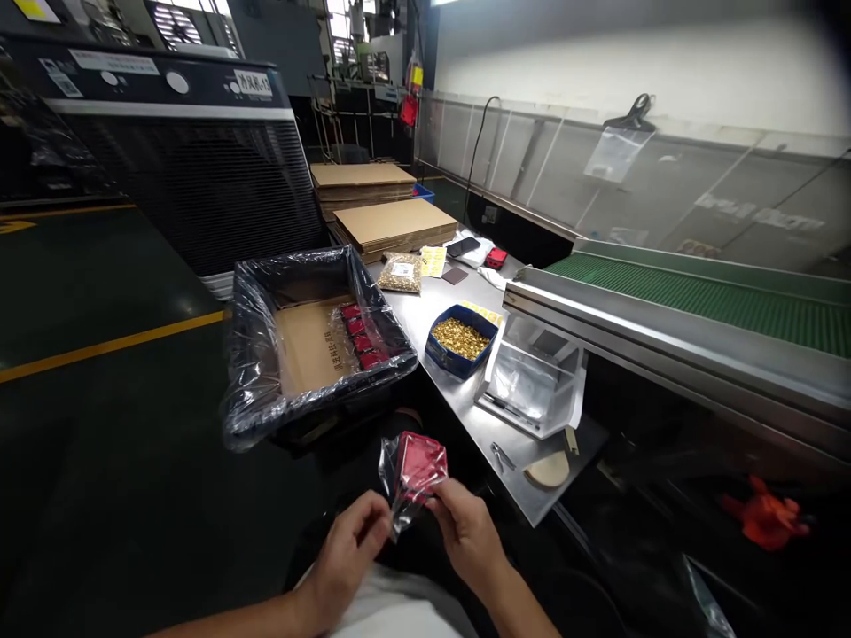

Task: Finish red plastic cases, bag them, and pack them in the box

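Note:
Above my lap is a red plastic part with a dark edge, inside a clear plastic bag. My right hand pinches the part and bag at the lower right corner. My left hand is closed, thumb against fingers, at the bag's loose lower edge. To the left stands a dark crate lined with clear film. Inside it, several red and black parts sit in a row beside a cardboard sheet.
A metal table carries a blue bin of brass-coloured pieces, a clear-fronted tray, nippers and a bag of brass pieces. Stacked cardboard lies behind. A green conveyor runs at right; an air cooler stands left.

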Available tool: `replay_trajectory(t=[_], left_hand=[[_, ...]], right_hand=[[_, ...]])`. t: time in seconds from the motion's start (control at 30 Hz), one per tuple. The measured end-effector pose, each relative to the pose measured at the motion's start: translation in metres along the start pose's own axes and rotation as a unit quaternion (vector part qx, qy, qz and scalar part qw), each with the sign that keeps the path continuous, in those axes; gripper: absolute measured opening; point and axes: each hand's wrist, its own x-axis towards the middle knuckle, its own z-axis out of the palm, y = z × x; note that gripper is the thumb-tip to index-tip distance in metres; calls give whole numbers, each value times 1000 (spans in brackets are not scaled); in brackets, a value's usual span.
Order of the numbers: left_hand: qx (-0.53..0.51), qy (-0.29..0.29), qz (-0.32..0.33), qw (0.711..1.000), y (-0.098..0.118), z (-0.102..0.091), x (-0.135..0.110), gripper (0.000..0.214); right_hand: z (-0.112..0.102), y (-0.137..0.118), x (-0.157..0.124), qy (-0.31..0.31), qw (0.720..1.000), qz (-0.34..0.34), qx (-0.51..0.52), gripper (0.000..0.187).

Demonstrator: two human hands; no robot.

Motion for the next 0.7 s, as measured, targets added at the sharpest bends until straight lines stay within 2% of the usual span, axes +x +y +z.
replay_trajectory(t=[0.03, 0.1, 0.17, 0.2, 0.27, 0.33, 0.4, 0.43, 0.5, 0.6, 0.7], left_hand=[[-100, 1, -64, 993, -1, 2, 4, 51], [-295, -18, -174, 939, 3, 5, 17, 64], [-409, -43, -219, 885, 14, 6, 33, 63], [-437, -37, -222, 871, 22, 5, 40, 58], [-461, 29, -207, 863, 38, -2, 54, 47], [-464, 129, -189, 856, 55, -14, 65, 41], [-460, 199, -183, 846, 69, -29, 73, 42], [-461, 208, -186, 843, 75, -36, 76, 46], [-472, 192, -192, 839, 84, -47, 80, 55], [-503, 148, -200, 828, 92, -55, 81, 67], [-511, 121, -208, 826, 98, -59, 81, 71]], right_hand=[[3, -4, 2, -1, 1000, -11, 28, 25], [12, -11, 6, -14, 996, -8, 84, 25], [22, -16, 10, -27, 993, 7, 117, 24], [26, -16, 12, -24, 992, 16, 127, 24], [32, -13, 16, 15, 989, 45, 138, 37], [32, -4, 22, 88, 981, 91, 147, 51], [26, 9, 35, 156, 970, 126, 140, 53], [22, 17, 45, 177, 967, 134, 127, 51], [15, 36, 70, 180, 971, 135, 85, 47], [7, 62, 114, 141, 983, 116, -28, 38], [3, 83, 152, 113, 975, 76, -176, 28]])
